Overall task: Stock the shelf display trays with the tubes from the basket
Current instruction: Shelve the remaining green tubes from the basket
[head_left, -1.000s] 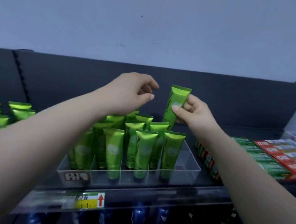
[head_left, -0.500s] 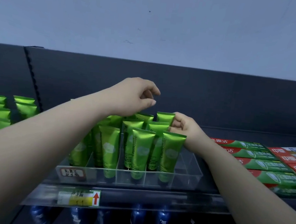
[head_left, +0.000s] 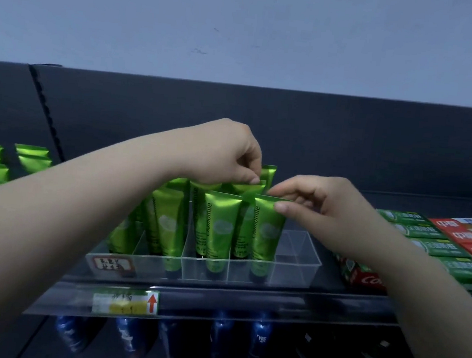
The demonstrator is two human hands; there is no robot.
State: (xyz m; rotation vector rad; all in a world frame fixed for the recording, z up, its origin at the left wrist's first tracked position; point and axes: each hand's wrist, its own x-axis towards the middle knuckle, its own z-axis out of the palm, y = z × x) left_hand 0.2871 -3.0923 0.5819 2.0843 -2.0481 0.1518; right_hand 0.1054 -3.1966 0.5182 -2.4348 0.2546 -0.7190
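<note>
The right hand [head_left: 326, 213] pinches the crimped top of the front-right tube [head_left: 267, 233], which stands cap-down in the clear tray [head_left: 312, 254]. The left hand [head_left: 222, 154], fingers curled, seems to pinch a rear tube [head_left: 247, 188]. The tray's rightmost compartment is free, near the boxes [head_left: 438, 247].

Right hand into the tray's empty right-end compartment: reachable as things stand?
Probably yes. The right hand is close above the right-end compartment, open on top with nothing over it; but it pinches the front green tube and must release first.
</note>
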